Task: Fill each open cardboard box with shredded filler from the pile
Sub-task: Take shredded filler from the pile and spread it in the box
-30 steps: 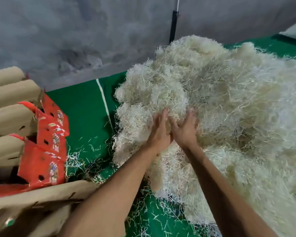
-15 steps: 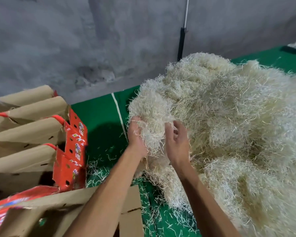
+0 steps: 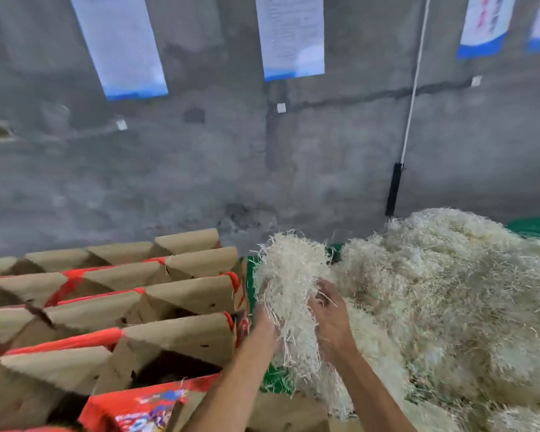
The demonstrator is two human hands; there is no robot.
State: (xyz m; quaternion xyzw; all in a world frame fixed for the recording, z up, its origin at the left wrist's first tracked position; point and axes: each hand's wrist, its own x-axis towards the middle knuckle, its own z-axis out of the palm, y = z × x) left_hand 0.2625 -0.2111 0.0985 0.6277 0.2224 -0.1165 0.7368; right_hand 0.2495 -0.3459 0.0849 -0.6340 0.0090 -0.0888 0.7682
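A clump of filler (image 3: 290, 275) is held upright, its long axis running top to bottom, loose strands trailing downward. It is clasped between the left hand (image 3: 264, 325), largely hidden behind the strands, and the right hand (image 3: 331, 319), just left of the pile (image 3: 449, 291). The boxes (image 3: 169, 307) beside it are blurred and cut off at the left edge.
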